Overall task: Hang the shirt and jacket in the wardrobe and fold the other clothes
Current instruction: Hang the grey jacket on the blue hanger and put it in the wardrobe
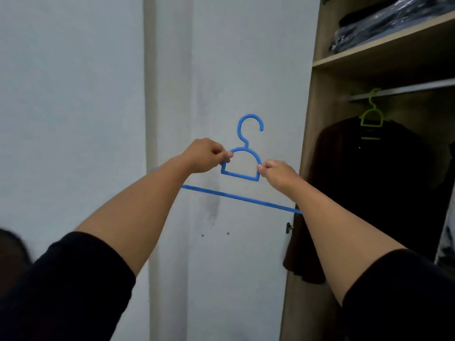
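Here, left hand [205, 155] and right hand [273, 171] pinching the bare blue hanger [242, 166] by its loop, against the white wall [73, 94]. No shirt in sight. Thin plastic, likely to flex or slip. Rightward: wardrobe [317, 114], rail [403, 89], green hanger [372, 114] bearing a dark jacket [369, 193], crowding that end.

Blue hanger [240, 168] looks like smooth matt plastic, same for the green hanger [371, 116]. Wardrobe shelf [384, 49] is matt wood-grain board, rail [406, 89] is dull metal. Dark jacket [369, 188] is soft matt cloth.
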